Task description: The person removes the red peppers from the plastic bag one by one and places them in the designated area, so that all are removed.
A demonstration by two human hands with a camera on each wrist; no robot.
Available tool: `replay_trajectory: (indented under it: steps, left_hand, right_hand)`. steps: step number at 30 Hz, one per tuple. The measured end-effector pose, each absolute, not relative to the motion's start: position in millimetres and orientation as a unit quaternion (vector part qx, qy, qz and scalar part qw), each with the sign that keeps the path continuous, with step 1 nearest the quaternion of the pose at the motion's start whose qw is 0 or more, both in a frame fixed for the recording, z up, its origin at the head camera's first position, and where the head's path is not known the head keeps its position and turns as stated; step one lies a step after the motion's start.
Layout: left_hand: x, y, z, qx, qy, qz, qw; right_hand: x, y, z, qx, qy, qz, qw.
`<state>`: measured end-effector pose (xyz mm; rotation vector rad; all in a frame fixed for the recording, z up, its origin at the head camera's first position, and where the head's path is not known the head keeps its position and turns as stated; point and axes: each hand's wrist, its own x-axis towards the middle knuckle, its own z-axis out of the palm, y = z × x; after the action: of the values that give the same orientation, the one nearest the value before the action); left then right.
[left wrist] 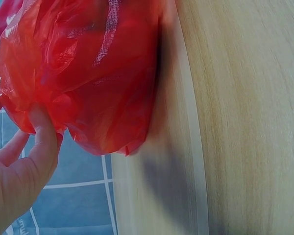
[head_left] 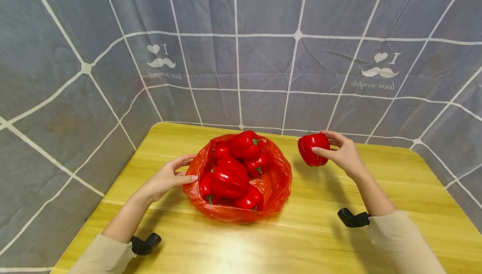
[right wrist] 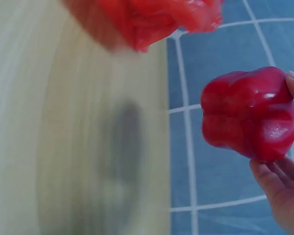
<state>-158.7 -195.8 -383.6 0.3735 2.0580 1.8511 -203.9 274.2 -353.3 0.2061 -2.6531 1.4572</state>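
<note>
A red plastic bag point(head_left: 276, 190) stands on the table with its mouth spread wide and several red bell peppers point(head_left: 229, 177) with green stems inside. My left hand point(head_left: 167, 177) pinches the bag's left rim between thumb and fingers; the left wrist view shows the thumb pressed into the crumpled film point(left wrist: 54, 98). To the right of the bag, my right hand point(head_left: 340, 152) grips one bell pepper point(head_left: 314, 150) by its right side, stem up. In the right wrist view this pepper point(right wrist: 250, 115) is raised above the table, its lobed bottom showing.
The yellow wood-grain table point(head_left: 233, 249) ends at a grey curtain point(head_left: 263, 65) with white grid lines, which hangs behind and at both sides. Black camera mounts sit on the left wrist point(head_left: 146, 244) and right wrist point(head_left: 353, 218).
</note>
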Motion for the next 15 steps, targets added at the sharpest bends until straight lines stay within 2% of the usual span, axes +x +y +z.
replay_trajectory:
  steps: [15]
  left_hand:
    - [-159, -195, -386, 0.133, 0.728, 0.652, 0.166]
  right_hand:
    - [-231, 275, -396, 0.029, -0.883, 0.466, 0.051]
